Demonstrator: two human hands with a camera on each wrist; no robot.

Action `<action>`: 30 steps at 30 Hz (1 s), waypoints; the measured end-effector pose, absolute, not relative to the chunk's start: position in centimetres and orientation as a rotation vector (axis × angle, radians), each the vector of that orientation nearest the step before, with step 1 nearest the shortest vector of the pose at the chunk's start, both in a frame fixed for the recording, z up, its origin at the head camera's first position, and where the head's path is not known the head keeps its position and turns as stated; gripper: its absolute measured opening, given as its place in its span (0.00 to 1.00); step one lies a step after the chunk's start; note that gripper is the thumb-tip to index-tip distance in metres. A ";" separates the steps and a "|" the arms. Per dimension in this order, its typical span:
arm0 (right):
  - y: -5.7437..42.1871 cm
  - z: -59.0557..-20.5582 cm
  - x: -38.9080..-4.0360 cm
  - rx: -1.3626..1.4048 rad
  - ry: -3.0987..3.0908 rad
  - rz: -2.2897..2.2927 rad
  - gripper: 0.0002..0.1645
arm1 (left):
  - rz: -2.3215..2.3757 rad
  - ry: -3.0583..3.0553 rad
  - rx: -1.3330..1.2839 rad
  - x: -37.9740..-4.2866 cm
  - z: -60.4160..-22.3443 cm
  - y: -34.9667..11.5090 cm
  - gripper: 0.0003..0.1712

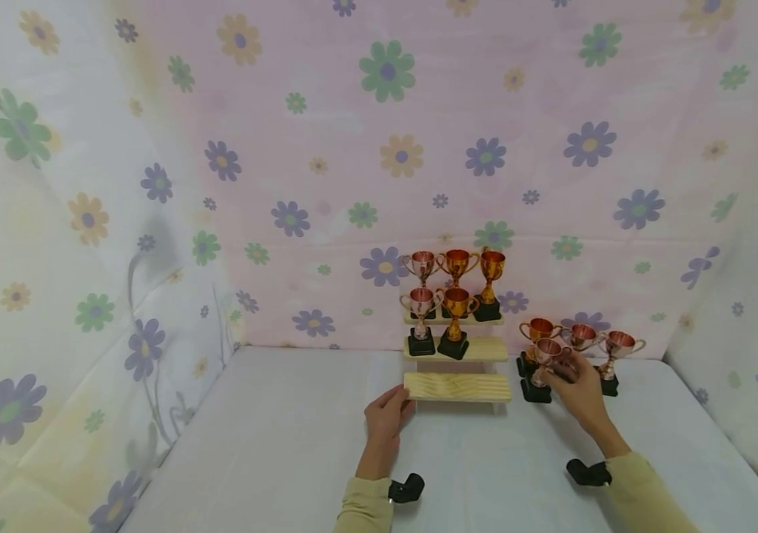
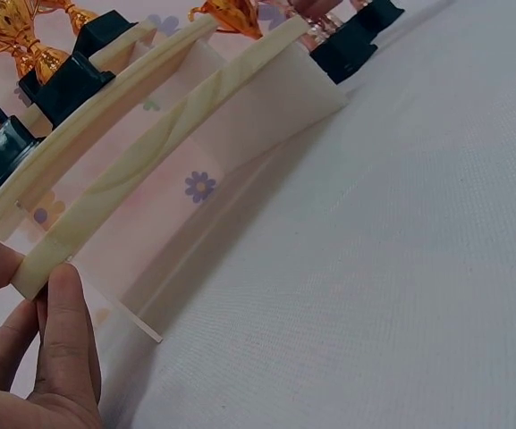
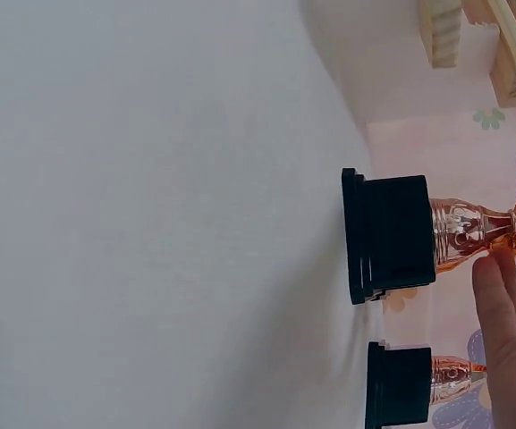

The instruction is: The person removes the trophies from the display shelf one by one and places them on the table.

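My left hand (image 1: 383,422) pinches the left end of the bottom step (image 1: 457,387) of a three-step wooden stand, thumb and fingers on either side of the board (image 2: 128,170) in the left wrist view. To the right of the stand, my right hand (image 1: 582,391) grips a rose-gold trophy cup (image 1: 537,389) by its upper part. Its black base (image 3: 396,231) is upright and close over the table in the right wrist view. On the middle step (image 1: 488,348) stand a rose-gold trophy (image 1: 421,317) and a gold trophy (image 1: 457,318). The bottom step bears nothing.
On the top step are three trophies, one of them a gold trophy (image 1: 491,277) at the right. Beside and behind my right hand stand a gold trophy (image 1: 540,329), a rose-gold trophy (image 1: 580,334) and another rose-gold trophy (image 1: 619,344). Flowered cloth (image 1: 326,163) encloses the white table (image 1: 272,444).
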State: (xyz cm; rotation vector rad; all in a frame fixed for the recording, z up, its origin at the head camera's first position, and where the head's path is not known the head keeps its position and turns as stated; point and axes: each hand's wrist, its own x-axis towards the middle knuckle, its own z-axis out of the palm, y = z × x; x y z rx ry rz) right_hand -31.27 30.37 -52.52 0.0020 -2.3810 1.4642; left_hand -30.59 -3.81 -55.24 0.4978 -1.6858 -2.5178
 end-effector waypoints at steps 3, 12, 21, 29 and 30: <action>30.4 -52.5 -30.6 0.023 -2.396 1.462 0.37 | -2.519 -1.671 0.494 -30.5 -55.1 -3.8 0.21; 30.5 -50.7 -26.9 -0.105 -2.776 1.346 0.44 | -2.516 -1.673 0.522 -30.6 -55.2 -3.7 0.21; 28.9 -48.0 -24.2 0.008 -3.063 1.356 0.44 | -2.518 -1.678 0.534 -30.5 -55.3 -3.8 0.21; 25.3 -44.5 -25.1 0.397 -2.878 1.368 0.33 | -2.517 -1.676 0.546 -30.4 -55.0 -3.6 0.21; 24.8 -44.2 -25.5 0.416 -2.830 1.358 0.31 | -2.518 -1.676 0.547 -30.4 -55.0 -3.6 0.21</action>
